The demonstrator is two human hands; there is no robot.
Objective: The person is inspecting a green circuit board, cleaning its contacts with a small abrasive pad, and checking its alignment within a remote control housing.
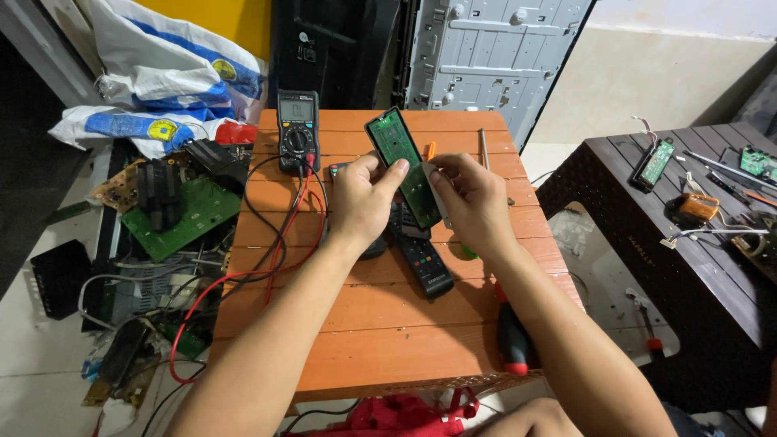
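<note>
Orange slatted worktop, 2 hands, left hand and right hand, fingers closed on green circuit board, multimeter at far-left corner, black remote mid-worktop, pale tiled floor strewn with boards

Floor: pale tiles, cluttered at left
Wall: cream, far right
Furniture: orange slatted table near centre — dark brown table at right
Light: even

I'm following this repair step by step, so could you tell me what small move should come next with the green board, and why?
Probably lower the green circuit board flat onto the orange table beside the multimeter. Both the left hand and the right hand hold it in the air, so neither is free to take the meter's leads.
</note>
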